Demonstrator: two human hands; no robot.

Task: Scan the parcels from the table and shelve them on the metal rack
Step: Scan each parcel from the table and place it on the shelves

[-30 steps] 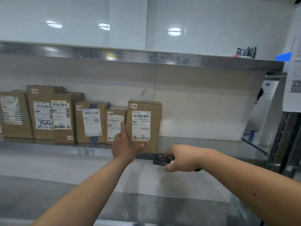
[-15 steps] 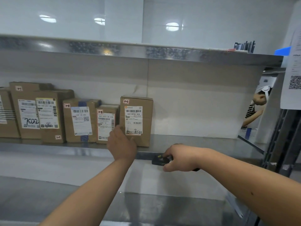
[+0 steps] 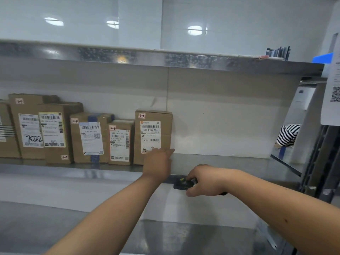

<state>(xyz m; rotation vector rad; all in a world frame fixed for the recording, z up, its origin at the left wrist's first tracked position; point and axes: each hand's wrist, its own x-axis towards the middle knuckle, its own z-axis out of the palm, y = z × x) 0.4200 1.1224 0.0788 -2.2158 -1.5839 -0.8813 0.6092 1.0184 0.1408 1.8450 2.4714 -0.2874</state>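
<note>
Brown labelled parcels (image 3: 152,135) stand upright in a row on the metal rack (image 3: 230,162).

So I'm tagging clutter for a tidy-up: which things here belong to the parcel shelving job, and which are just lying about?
Part of the job:
- rightmost parcel, left hand at its front
- other parcels in the row
- black scanner, gripped by right hand
- metal rack shelf

Just lying about:
- dark items on the top shelf
- blue object
- QR-code paper
</note>
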